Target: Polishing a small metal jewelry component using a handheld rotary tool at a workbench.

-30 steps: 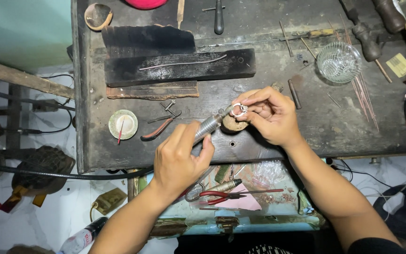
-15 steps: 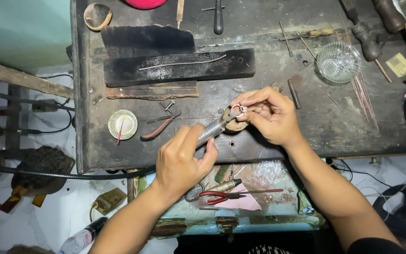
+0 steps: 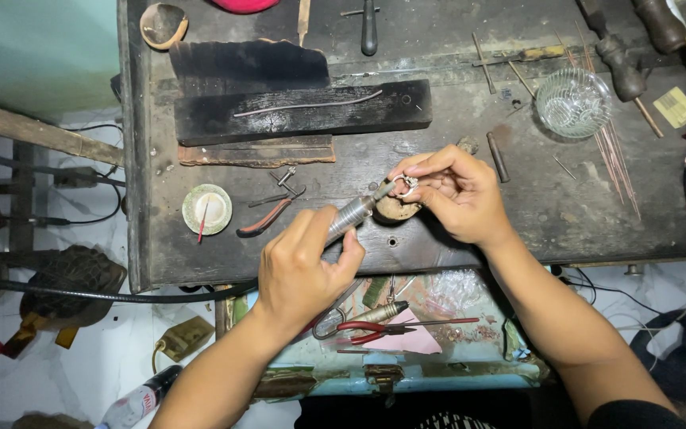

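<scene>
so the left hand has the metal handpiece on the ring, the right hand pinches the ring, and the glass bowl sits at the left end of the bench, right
Not quite. In the head view the glass bowl sits toward the right end of the bench, not the left. The rest holds: the left hand grips the metal handpiece, and the right hand pinches the ring.

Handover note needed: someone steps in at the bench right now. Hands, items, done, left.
Left hand: gripped around a metal rotary handpiece, tip aimed at the ring.
Right hand: fingertips pinch a small silver ring, braced over a round wooden peg on the dark workbench.
Nearby: red-handled pliers left of the handpiece, glass bowl upper right.
Done: ring and tool are together.
Left: how far the ring's surface is worked cannot be told; check it up close.
</scene>
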